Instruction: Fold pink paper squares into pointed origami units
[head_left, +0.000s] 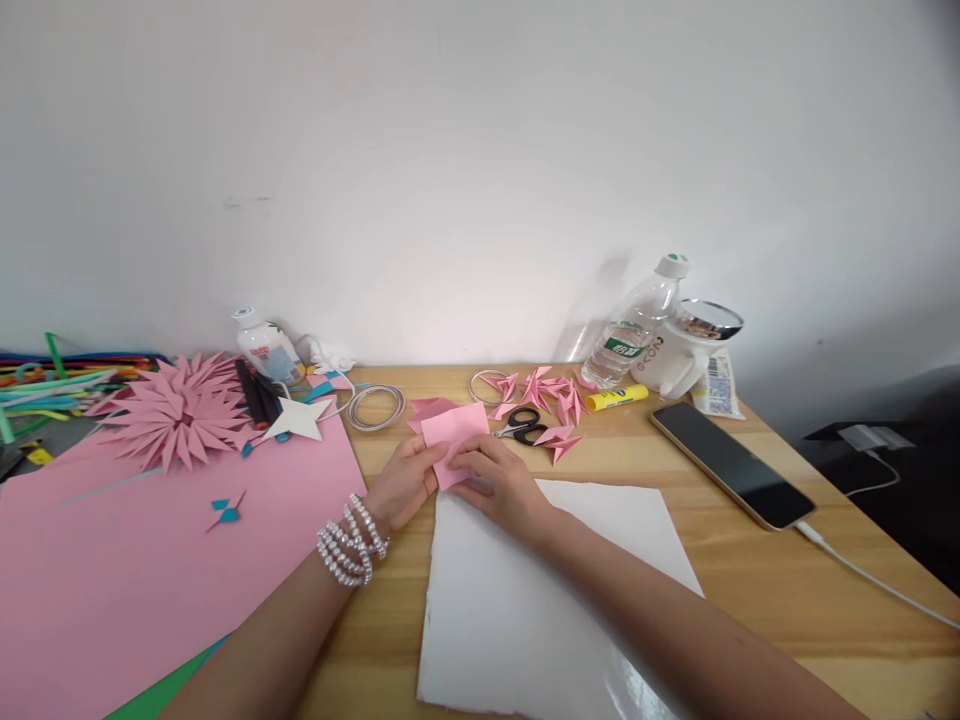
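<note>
A small pink paper square point(454, 432) lies at the top edge of a white sheet point(525, 600) on the wooden table. My left hand point(405, 485), with bead bracelets on its wrist, grips the square's left side. My right hand point(501, 485) presses on its lower right part with the fingers curled over the paper. Just behind the square lie black-handled scissors point(523, 426) and several folded pink paper points point(551, 395). Another loose pink piece point(427, 408) sits behind it to the left.
A large pink sheet point(135, 560) covers the left, with a pink paper flower point(176, 410) and a white star point(300, 418) on it. A wire coil point(375, 405), yellow glue stick point(616, 397), water bottle point(634, 325), white mug point(686, 350) and cabled phone point(731, 462) stand around.
</note>
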